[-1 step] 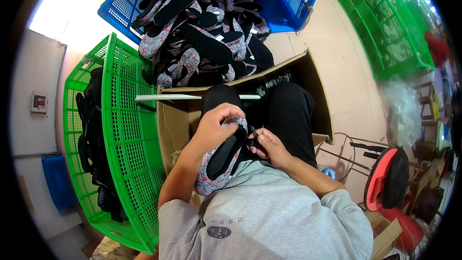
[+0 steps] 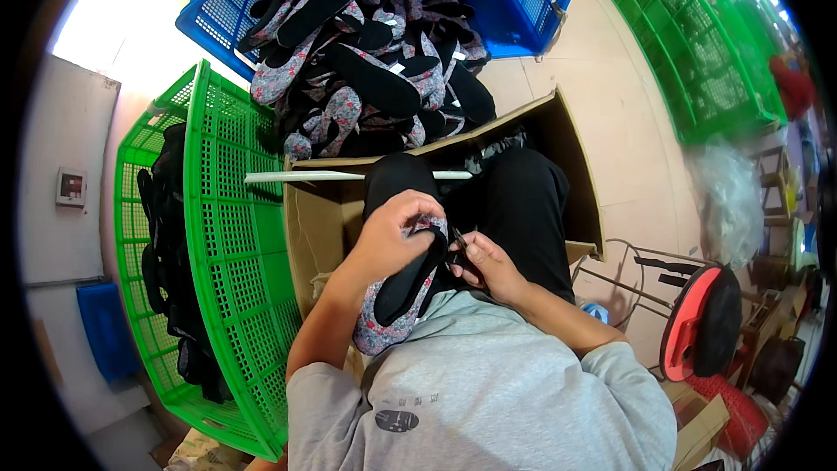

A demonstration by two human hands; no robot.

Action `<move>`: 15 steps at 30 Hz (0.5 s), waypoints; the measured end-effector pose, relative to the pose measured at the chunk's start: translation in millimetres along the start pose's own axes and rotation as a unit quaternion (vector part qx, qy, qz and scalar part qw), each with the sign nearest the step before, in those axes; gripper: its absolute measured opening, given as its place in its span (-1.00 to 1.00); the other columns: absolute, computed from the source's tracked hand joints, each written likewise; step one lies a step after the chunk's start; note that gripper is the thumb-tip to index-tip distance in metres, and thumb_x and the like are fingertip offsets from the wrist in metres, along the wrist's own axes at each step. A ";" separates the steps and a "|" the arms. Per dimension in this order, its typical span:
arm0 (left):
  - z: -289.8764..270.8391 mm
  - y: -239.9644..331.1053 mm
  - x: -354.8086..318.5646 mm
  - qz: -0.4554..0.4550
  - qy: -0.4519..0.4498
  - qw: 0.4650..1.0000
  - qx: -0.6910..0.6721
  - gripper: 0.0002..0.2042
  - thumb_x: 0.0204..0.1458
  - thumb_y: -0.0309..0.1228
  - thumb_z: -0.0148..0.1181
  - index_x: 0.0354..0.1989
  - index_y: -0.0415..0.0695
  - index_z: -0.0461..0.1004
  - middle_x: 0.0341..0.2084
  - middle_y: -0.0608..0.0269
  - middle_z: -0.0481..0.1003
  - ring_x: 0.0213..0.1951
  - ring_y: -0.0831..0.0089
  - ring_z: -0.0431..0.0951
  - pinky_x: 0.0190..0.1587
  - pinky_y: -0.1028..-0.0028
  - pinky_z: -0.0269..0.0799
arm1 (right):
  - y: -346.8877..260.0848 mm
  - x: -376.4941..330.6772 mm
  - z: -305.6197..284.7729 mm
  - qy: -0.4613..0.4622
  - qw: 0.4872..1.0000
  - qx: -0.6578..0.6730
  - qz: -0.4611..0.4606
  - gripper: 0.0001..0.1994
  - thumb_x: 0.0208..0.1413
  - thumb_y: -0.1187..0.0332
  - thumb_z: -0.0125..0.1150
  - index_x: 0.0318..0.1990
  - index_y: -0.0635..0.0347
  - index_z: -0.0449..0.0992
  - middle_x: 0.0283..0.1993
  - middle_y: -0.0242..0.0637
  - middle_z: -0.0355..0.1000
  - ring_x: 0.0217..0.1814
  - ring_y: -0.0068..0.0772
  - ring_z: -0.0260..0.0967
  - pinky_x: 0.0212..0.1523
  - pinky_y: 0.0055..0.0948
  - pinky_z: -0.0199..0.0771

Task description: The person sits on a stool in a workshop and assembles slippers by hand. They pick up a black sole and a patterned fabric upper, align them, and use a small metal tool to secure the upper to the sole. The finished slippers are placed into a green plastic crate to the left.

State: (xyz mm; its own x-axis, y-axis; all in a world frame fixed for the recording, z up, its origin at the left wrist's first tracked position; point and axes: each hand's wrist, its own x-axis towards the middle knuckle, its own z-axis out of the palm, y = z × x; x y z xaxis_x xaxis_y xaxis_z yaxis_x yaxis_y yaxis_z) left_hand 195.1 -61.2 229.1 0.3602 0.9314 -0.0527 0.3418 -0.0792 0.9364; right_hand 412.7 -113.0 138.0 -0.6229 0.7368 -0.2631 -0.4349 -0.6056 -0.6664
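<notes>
My left hand (image 2: 394, 234) grips the toe end of a floral cloth slipper (image 2: 405, 290) with a black inside. The slipper lies over my left thigh with its heel toward my body. Beside its right edge, my right hand (image 2: 490, 263) is closed around a small dark pointed tool (image 2: 459, 237) that looks like thread snips. The tool's tip points away from me, close to the slipper; whether they touch I cannot tell.
A cardboard box (image 2: 316, 240) surrounds my knees, with a white strip (image 2: 301, 177) across it. Beyond it, similar slippers (image 2: 375, 78) pile up by a blue crate (image 2: 514, 13). Green crates (image 2: 231, 253) (image 2: 697, 52) stand left and far right; a red-and-black stool (image 2: 697, 327) is right.
My left hand and its fingers have shifted slightly on the slipper's toe end. My right hand and the tool stay almost where they were.
</notes>
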 end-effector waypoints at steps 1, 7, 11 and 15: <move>5.5 -5.5 -3.2 0.071 0.017 0.994 0.083 -0.74 -0.20 -0.65 0.20 -0.26 -0.18 0.51 -0.18 0.19 0.49 -0.10 0.26 0.51 0.01 0.38 0.40 | 3.0 1.1 0.0 -0.006 1.000 -0.006 -0.009 -0.76 0.41 0.17 -0.11 0.00 0.09 0.34 -0.32 -0.39 0.41 -0.54 -0.77 0.06 -0.55 -0.72 0.02; 29.7 -20.1 -12.6 0.112 0.125 0.965 0.204 -0.80 -0.22 -0.51 0.30 -0.34 -0.13 0.53 -0.31 0.18 0.52 -0.11 0.16 0.51 -0.01 0.26 0.39 | 4.3 3.3 -0.5 -0.014 0.993 -0.109 -0.035 -0.75 0.39 0.18 -0.09 0.03 0.13 0.29 -0.29 -0.37 0.41 -0.55 -0.73 0.05 -0.53 -0.71 0.06; 33.6 -23.2 -11.8 0.122 0.145 0.959 0.211 -0.82 -0.24 -0.55 0.29 -0.38 -0.14 0.52 -0.35 0.19 0.52 -0.14 0.16 0.52 -0.03 0.27 0.40 | 5.8 4.9 -1.5 0.014 0.980 -0.181 -0.082 -0.78 0.38 0.22 -0.04 0.02 0.14 0.30 -0.29 -0.40 0.42 -0.51 -0.75 0.08 -0.47 -0.71 0.11; 33.8 -22.9 -11.6 0.122 0.145 0.959 0.212 -0.78 -0.28 -0.60 0.29 -0.38 -0.16 0.51 -0.34 0.21 0.54 -0.14 0.18 0.53 -0.04 0.30 0.43 | 7.4 7.4 -1.0 0.040 0.961 -0.246 -0.119 -0.79 0.36 0.25 -0.01 -0.01 0.16 0.32 -0.30 -0.42 0.41 -0.43 -0.74 0.15 -0.39 -0.68 0.20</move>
State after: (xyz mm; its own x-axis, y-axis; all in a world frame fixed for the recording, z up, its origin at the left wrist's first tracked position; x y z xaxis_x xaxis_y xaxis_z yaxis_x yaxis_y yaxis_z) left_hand 212.4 -82.2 196.5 0.2380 0.9216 0.3066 0.6229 -0.3870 0.6799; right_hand 405.5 -111.7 130.5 -0.4826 0.8699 -0.1015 -0.1865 -0.2153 -0.9586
